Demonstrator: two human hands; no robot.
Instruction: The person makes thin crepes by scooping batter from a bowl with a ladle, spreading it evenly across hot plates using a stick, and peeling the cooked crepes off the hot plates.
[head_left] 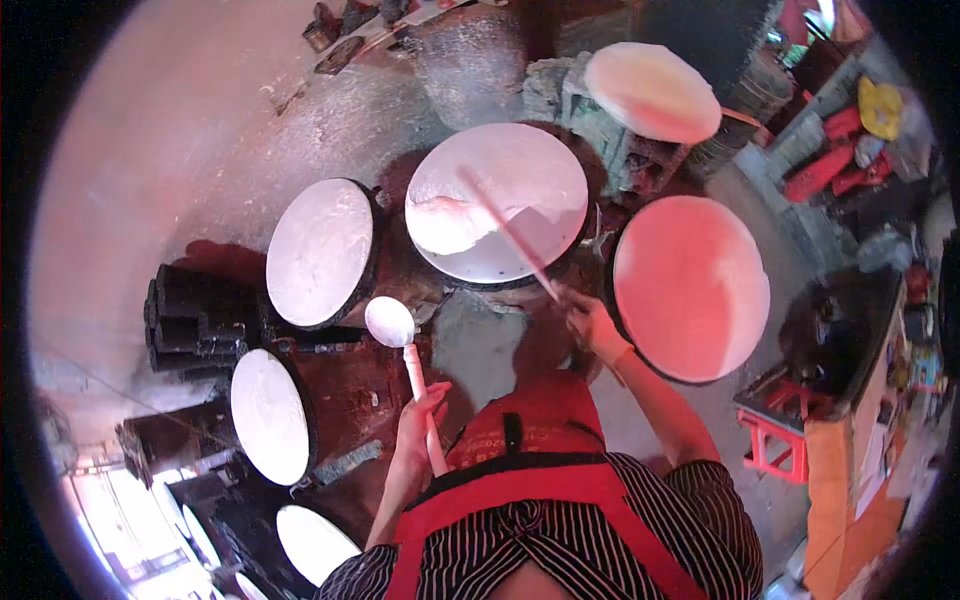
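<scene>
My left hand [413, 428] is closed around the pale handle of a ladle [389, 321], its rounded bowl whitish and pointing away from me. In my right hand [597, 328] is a long, thin wooden stick [505, 228], slanting forward and left over the middle round griddle [500, 270]. White, batter-like material [445, 222] covers part of that griddle, with an uneven, raised edge near its centre. A greyer area lies on the right and near side. Whether the stick's far end touches the surface, I cannot tell.
White-topped round griddles stand left [320, 252], lower left [270, 417] and right [692, 288]. Another round white disc [652, 92] rests on blocks behind. Black cylinders [205, 310] are stacked at left. A red stool [775, 445] and a counter [860, 400] stand at right.
</scene>
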